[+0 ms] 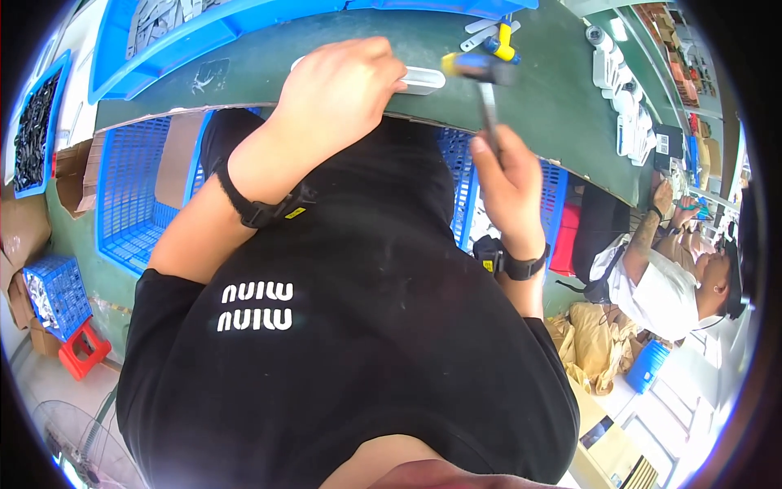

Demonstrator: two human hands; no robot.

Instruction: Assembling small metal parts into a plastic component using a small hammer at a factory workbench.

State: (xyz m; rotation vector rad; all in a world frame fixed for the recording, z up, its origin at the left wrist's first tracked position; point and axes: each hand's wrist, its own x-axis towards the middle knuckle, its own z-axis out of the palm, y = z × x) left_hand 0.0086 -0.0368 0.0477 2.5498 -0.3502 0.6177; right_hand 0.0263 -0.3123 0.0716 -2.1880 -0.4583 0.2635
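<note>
My left hand (338,85) is closed on a long white part with a rounded end (424,79), pressing it near the green table's front edge. The hand hides much of the part's length. In my right hand (511,183) is a mallet (489,106), gripped by its handle. The mallet's yellow-and-dark head is smeared by motion and hangs just right of the part's rounded end; I cannot tell whether it touches anything. Behind the mallet lie a yellow-and-blue tool (505,47) and a few slim grey pieces (479,37).
A blue tray (244,26) with grey parts spans the table's far left. White devices (623,106) line the right side of the green table (554,98). Blue crates (134,196) stand below. A red stool (84,349) is at left; a co-worker (660,285) sits at right.
</note>
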